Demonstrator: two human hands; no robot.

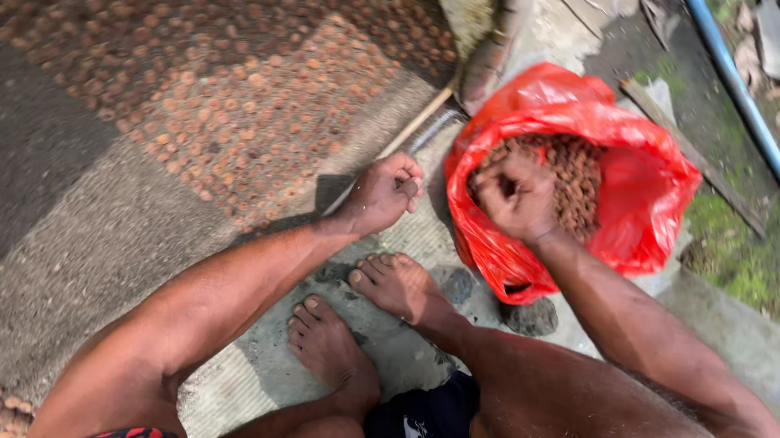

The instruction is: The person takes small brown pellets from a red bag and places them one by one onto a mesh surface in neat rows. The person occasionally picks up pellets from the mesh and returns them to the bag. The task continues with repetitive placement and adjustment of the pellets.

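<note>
— What holds what here?

— One container: a red plastic bag (630, 190) with its mouth rolled open, standing on the concrete ground (400, 339) just beyond the person's bare feet. It is filled with small reddish-brown nuts (580, 182), heaped close to the rim.

— And the hands?

— The right hand (515, 196) is inside the bag's mouth, on top of the heap, fingers curled into a fist over the nuts; whether it actually grips any I cannot tell. The left hand (383, 191) is just left of the bag, clear of it, fingers closed around something small and brown; too little of it shows to name it.

— Anything outside the bag?

— Yes. A wide layer of the same kind of nuts (236, 71) lies spread flat on a grey mat (60, 223) to the left, well apart from the bag. A pale stick (415, 125) lies at the mat's edge near the left hand. A blue pipe (754, 116) runs along the mossy ground on the right.
</note>
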